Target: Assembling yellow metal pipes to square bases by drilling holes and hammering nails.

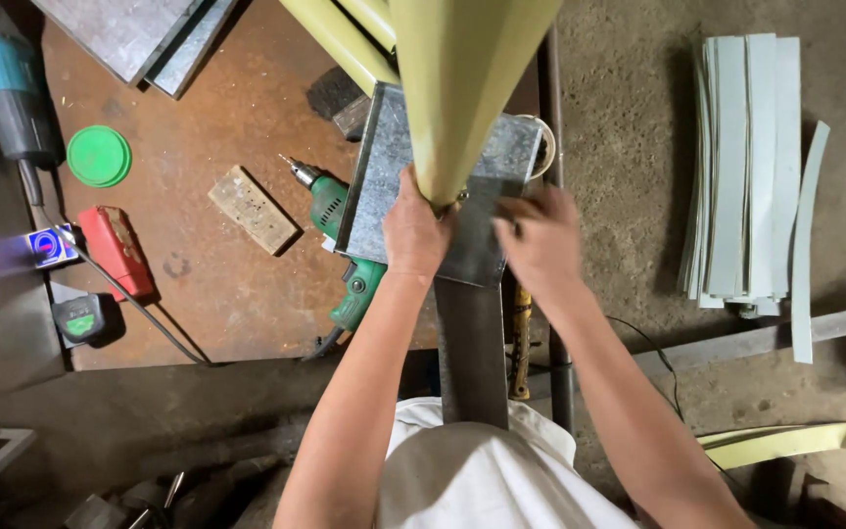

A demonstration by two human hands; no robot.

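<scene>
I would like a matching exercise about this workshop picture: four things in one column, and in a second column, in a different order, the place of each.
Things:
1. green electric drill
2. round green lid
3. stack of pale metal strips
4. wooden block

Places:
A. on the concrete floor, to the right of the bench
B. partly under the galvanised sheet piece, next to the left hand
C. on the rusty table top, between the red box and the drill
D. near the blue angle grinder, at the left of the table

Pairs: 1-B, 2-D, 3-A, 4-C
</scene>
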